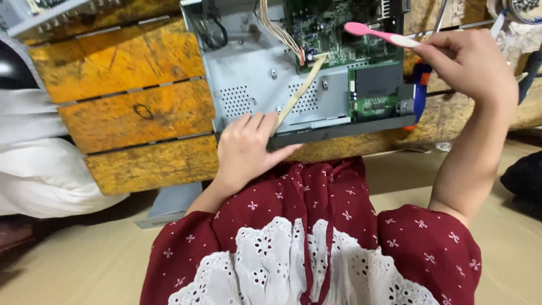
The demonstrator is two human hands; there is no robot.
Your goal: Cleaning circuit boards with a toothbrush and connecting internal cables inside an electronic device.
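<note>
Left hand (245,148) flat, fingers spread, pressing near edge of grey metal chassis (254,73) on wooden pallet table (130,113); right hand (466,65) pinching pink toothbrush (379,34), head over green circuit board (339,31)

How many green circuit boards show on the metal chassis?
2. A large green circuit board sits at the chassis top, under the pink toothbrush; a small one lies near the lower right edge. Others may be hidden.
</note>
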